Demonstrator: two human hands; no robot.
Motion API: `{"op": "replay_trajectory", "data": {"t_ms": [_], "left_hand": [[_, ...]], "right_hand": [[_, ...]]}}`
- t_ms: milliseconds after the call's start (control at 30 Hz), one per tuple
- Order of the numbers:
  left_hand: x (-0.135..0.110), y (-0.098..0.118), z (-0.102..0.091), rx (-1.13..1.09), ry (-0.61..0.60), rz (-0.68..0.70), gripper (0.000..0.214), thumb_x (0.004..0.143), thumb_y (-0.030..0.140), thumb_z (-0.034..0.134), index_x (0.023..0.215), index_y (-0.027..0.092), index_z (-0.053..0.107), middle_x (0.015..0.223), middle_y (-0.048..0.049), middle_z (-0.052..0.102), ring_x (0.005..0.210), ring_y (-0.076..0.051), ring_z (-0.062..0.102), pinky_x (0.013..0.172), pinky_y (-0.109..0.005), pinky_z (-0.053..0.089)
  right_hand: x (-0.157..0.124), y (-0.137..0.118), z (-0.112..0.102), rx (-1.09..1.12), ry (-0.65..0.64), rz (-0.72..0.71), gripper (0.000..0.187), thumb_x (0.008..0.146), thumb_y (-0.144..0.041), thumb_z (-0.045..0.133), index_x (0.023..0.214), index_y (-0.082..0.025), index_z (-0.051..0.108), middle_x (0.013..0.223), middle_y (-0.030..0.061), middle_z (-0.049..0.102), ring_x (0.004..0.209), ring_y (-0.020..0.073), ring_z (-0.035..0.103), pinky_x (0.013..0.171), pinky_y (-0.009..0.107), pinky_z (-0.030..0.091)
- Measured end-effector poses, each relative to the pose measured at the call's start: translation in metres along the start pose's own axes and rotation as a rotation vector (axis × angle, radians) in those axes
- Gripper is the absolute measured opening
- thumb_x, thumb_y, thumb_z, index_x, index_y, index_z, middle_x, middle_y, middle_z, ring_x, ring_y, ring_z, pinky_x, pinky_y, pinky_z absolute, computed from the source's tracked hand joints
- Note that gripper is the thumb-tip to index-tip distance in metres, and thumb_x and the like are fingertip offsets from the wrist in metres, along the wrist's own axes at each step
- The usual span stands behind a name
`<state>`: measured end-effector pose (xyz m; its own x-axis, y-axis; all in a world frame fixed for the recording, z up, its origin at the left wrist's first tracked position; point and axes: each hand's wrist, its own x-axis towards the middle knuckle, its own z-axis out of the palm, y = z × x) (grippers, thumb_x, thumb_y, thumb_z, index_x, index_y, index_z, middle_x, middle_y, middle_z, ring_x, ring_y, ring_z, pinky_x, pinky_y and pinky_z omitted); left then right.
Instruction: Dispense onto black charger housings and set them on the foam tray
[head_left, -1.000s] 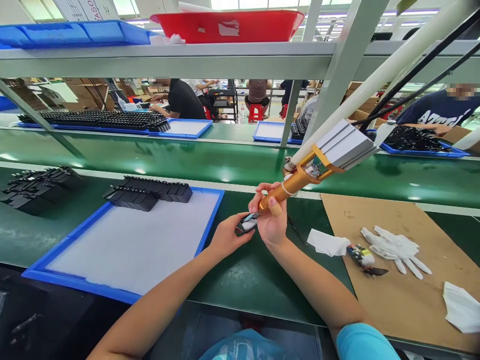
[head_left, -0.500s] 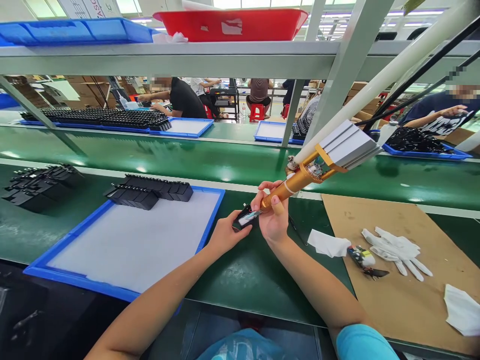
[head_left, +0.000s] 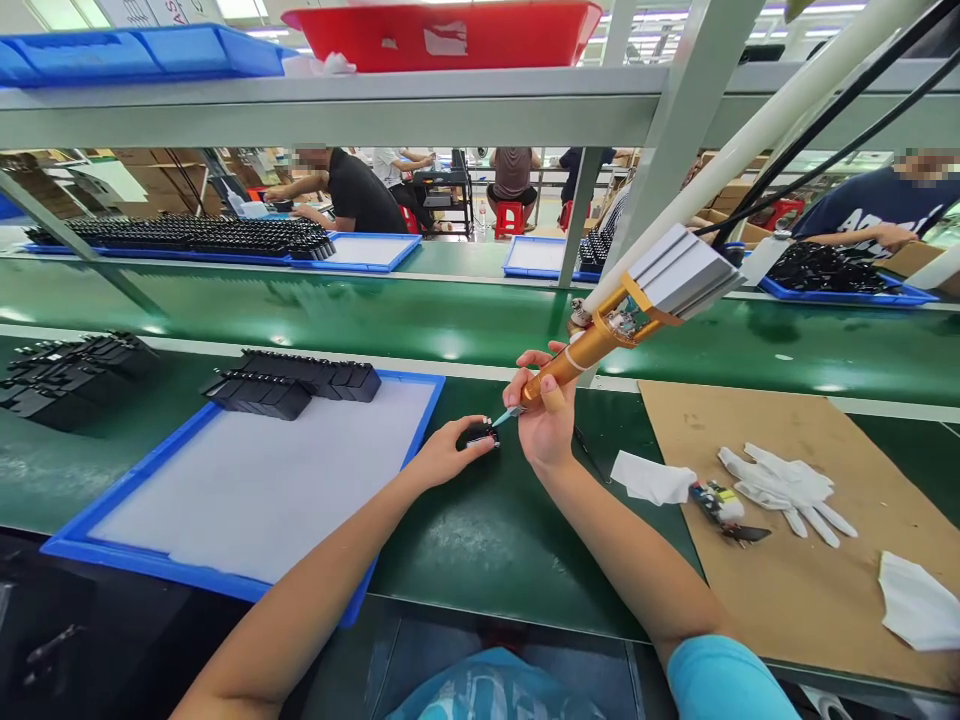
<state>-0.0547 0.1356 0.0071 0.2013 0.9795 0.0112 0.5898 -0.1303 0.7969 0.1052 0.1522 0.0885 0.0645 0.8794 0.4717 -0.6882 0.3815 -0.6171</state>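
1. Along the near edge of the line, the green bench mat (head_left: 480, 560) carries everything. A blue tray (head_left: 187, 572) with a white liner lies left of the hands, and rows of black parts (head_left: 300, 382) stand at its far end, probably kept there to be within easy reach of the left hand
2. Right of the hands, a cardboard sheet (head_left: 787, 600) holds white gloves (head_left: 784, 488), with a white cloth (head_left: 651, 478) at its left edge, all well apart from the work
3. The gold tool (head_left: 577, 362) hangs from a white boom (head_left: 750, 140), with a grey block (head_left: 679, 280) at its upper end. The boom likely bears the weight, so the hand only steers. The tool's long axis runs from upper right to lower left, and its thin tip (head_left: 508, 414) points down and left
4. The right hand (head_left: 547, 428) is wrapped closed round the lower barrel, near the tip, a low grip that I judge gives fine control
5. The left hand (head_left: 448, 458) has its fingertips pinched on the small black part, apparently to keep it from sliding
6. The small black part (head_left: 477, 436) sits low at the mat between the tray's right rim and the right hand. Its long axis runs roughly left to right, with the right end toward the tip. Whether the tip touches it I cannot tell
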Motion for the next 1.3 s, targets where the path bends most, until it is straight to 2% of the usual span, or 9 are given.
{"op": "replay_trajectory", "data": {"t_ms": [100, 167, 433, 667, 833, 967, 1067, 1200, 1300], "left_hand": [[0.007, -0.001, 0.003, -0.183, 0.005, -0.021, 0.049, 0.094, 0.051, 0.036, 0.126, 0.022, 0.060, 0.126, -0.0034, 0.065, 0.120, -0.022, 0.056, 0.108, -0.038, 0.039], [0.007, 0.001, 0.004, -0.179, 0.009, 0.023, 0.049, 0.094, 0.050, 0.037, 0.126, 0.021, 0.060, 0.121, -0.0035, 0.067, 0.115, -0.021, 0.059, 0.105, -0.038, 0.042], [-0.006, 0.010, 0.007, 0.198, 0.065, 0.273, 0.030, 0.088, 0.041, 0.057, 0.113, 0.025, 0.064, 0.106, -0.0026, 0.070, 0.088, -0.017, 0.065, 0.082, -0.030, 0.051], [-0.008, 0.014, 0.016, 0.337, 0.010, 0.261, 0.030, 0.096, 0.037, 0.040, 0.120, 0.024, 0.054, 0.101, -0.0032, 0.065, 0.094, -0.019, 0.061, 0.083, -0.033, 0.049], [-0.009, 0.013, 0.023, 0.599, 0.001, 0.231, 0.039, 0.089, 0.042, 0.053, 0.124, 0.024, 0.049, 0.099, -0.0046, 0.063, 0.094, -0.023, 0.061, 0.077, -0.032, 0.050], [-0.007, 0.013, 0.026, 0.607, 0.014, 0.228, 0.034, 0.093, 0.036, 0.048, 0.124, 0.023, 0.048, 0.103, -0.0066, 0.063, 0.097, -0.023, 0.062, 0.079, -0.032, 0.050], [-0.003, 0.014, 0.009, 0.580, 0.151, 0.179, 0.037, 0.094, 0.037, 0.045, 0.128, 0.023, 0.045, 0.110, -0.0079, 0.064, 0.098, -0.023, 0.064, 0.081, -0.033, 0.050], [-0.001, 0.008, -0.041, 0.644, 0.470, -0.020, 0.046, 0.094, 0.045, 0.042, 0.133, 0.021, 0.044, 0.113, -0.0119, 0.066, 0.098, -0.029, 0.065, 0.082, -0.037, 0.048], [-0.003, -0.009, -0.078, 0.786, 0.498, -0.187, 0.048, 0.094, 0.044, 0.039, 0.134, 0.017, 0.043, 0.113, -0.0157, 0.066, 0.102, -0.034, 0.063, 0.082, -0.042, 0.046]], "right_hand": [[0.001, 0.000, 0.000, -0.011, 0.009, -0.003, 0.032, 0.082, -0.036, 0.058, 0.108, -0.030, 0.043, 0.094, -0.0032, 0.055, 0.052, 0.0064, 0.050, 0.052, 0.026, 0.039], [0.001, 0.001, 0.000, -0.017, 0.012, -0.001, 0.031, 0.082, -0.036, 0.058, 0.107, -0.030, 0.042, 0.094, -0.0034, 0.055, 0.052, 0.0063, 0.050, 0.052, 0.026, 0.039], [0.001, 0.002, -0.001, -0.036, 0.008, 0.010, 0.031, 0.081, -0.038, 0.058, 0.106, -0.030, 0.041, 0.093, -0.0033, 0.054, 0.052, 0.0066, 0.049, 0.051, 0.026, 0.039], [0.002, 0.002, -0.003, -0.029, 0.001, 0.015, 0.030, 0.083, -0.036, 0.057, 0.108, -0.030, 0.042, 0.094, -0.0030, 0.054, 0.052, 0.0062, 0.050, 0.050, 0.025, 0.036], [0.004, 0.003, -0.005, -0.057, 0.013, 0.017, 0.031, 0.082, -0.038, 0.057, 0.108, -0.031, 0.041, 0.093, -0.0031, 0.054, 0.052, 0.0065, 0.050, 0.050, 0.026, 0.037], [0.007, 0.002, -0.007, -0.057, 0.018, 0.011, 0.030, 0.082, -0.038, 0.057, 0.107, -0.031, 0.042, 0.092, -0.0029, 0.054, 0.052, 0.0069, 0.049, 0.049, 0.026, 0.037], [0.011, 0.002, -0.011, -0.070, 0.045, -0.003, 0.029, 0.082, -0.038, 0.057, 0.106, -0.031, 0.043, 0.091, -0.0035, 0.054, 0.050, 0.0067, 0.049, 0.049, 0.026, 0.037], [0.018, 0.003, -0.017, -0.092, 0.061, -0.009, 0.032, 0.081, -0.040, 0.057, 0.107, -0.030, 0.043, 0.090, -0.0041, 0.054, 0.051, 0.0065, 0.049, 0.050, 0.026, 0.039], [0.023, 0.003, -0.023, -0.096, 0.068, -0.013, 0.032, 0.081, -0.040, 0.058, 0.109, -0.031, 0.043, 0.090, -0.0044, 0.055, 0.050, 0.0062, 0.049, 0.049, 0.025, 0.039]]}}
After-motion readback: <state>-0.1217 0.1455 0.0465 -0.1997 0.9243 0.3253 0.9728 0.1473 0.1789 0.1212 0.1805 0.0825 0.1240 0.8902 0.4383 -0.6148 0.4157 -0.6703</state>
